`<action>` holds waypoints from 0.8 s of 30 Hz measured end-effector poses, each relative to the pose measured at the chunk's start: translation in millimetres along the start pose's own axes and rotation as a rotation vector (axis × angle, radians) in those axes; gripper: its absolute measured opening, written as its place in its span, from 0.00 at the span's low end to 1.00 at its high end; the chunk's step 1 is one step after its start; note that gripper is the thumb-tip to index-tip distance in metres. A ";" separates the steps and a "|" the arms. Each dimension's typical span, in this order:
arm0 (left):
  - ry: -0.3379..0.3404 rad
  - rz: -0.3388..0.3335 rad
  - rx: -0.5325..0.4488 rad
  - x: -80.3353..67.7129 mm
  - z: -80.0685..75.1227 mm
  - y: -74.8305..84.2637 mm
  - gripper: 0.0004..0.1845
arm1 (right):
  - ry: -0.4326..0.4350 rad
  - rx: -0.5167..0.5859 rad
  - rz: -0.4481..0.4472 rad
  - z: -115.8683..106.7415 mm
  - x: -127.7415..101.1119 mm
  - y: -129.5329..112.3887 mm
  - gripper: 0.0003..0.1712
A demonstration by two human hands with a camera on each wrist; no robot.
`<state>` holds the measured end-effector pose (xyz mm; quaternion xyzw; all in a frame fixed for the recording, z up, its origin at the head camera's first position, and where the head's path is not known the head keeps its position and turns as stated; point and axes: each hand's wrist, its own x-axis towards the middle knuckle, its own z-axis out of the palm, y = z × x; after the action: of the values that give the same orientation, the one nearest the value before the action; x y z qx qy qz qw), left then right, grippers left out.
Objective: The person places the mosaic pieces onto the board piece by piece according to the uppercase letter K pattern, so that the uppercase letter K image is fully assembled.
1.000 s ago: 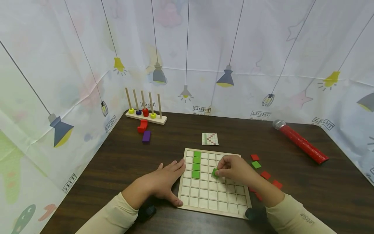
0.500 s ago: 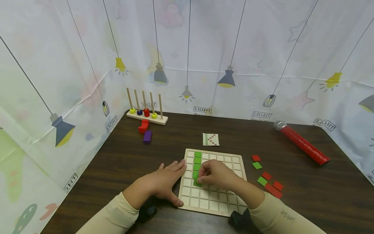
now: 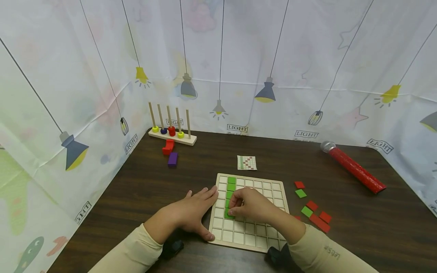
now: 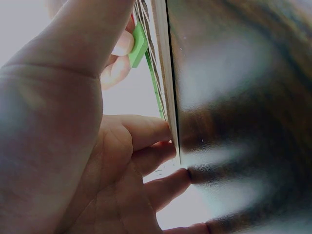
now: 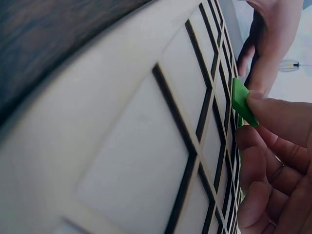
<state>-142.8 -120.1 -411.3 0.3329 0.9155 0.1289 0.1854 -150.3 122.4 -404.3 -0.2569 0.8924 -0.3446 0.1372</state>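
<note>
A pale wooden grid board (image 3: 269, 187) lies on the dark table, with a column of green tiles (image 3: 231, 183) in its second column from the left. My right hand (image 3: 247, 204) pinches a green tile (image 5: 242, 102), held tilted over the board at the foot of that column; the tile (image 4: 138, 45) also shows in the left wrist view. My left hand (image 3: 194, 210) rests flat on the table against the board's left edge (image 4: 170, 112), fingers straight, thumb at the near corner.
Loose red and green tiles (image 3: 312, 206) lie right of the board. A small pattern card (image 3: 246, 162) sits behind it. Farther back: a peg rack with rings (image 3: 170, 131), red and purple blocks (image 3: 170, 151), and a red tube (image 3: 355, 167) at right.
My right hand carried the green tile left across the board from its middle to the foot of the green column. The left hand stayed put.
</note>
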 end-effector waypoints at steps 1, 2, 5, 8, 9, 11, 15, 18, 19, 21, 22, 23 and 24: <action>-0.001 0.000 -0.002 0.2 0.1 0.2 0.69 | 0.000 -0.002 0.001 0.2 -0.1 0.3 0.08; -0.002 0.001 -0.004 0.0 0.0 0.3 0.69 | 0.000 -0.003 0.001 0.4 -0.2 0.3 0.08; -0.003 0.003 -0.008 0.2 -0.1 0.3 0.68 | 0.003 -0.005 0.003 0.7 -1.0 0.5 0.08; -0.004 0.004 -0.006 0.0 -0.3 0.5 0.68 | 0.009 -0.005 0.002 0.2 -1.8 1.6 0.08; -0.006 0.004 -0.005 0.1 -0.3 0.4 0.68 | 0.013 -0.006 0.002 -0.2 -1.9 2.3 0.08; -0.007 0.003 -0.005 0.1 -0.1 0.2 0.68 | 0.019 -0.005 0.007 -1.5 -2.9 3.9 0.07; -0.012 -0.001 -0.006 0.1 -0.7 0.4 0.69 | 0.045 -0.020 0.024 -7.3 -7.5 9.5 0.07; -0.016 -0.005 -0.006 0.3 -1.6 0.8 0.69 | 0.069 -0.039 0.051 -14.6 -13.2 15.7 0.07; -0.018 -0.006 -0.008 0.2 -2.0 1.1 0.69 | 0.075 -0.041 0.060 -17.3 -15.4 18.4 0.07; -0.021 -0.004 -0.011 -0.1 -2.1 1.3 0.68 | 0.086 -0.038 0.080 -22.8 -20.0 24.3 0.07; -0.021 -0.003 -0.011 -0.3 -2.2 1.4 0.68 | 0.092 -0.035 0.089 -25.5 -22.2 27.4 0.07; -0.021 -0.001 -0.012 -0.5 -2.3 1.6 0.68 | 0.100 -0.035 0.100 -28.2 -24.6 30.7 0.06; -0.021 0.001 -0.013 -0.7 -2.3 1.6 0.68 | 0.107 -0.031 0.108 -31.0 -27.1 33.9 0.06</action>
<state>-142.3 -119.6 -408.5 0.3335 0.9125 0.1317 0.1970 -153.3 175.6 -403.2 -0.1920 0.9162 -0.3361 0.1038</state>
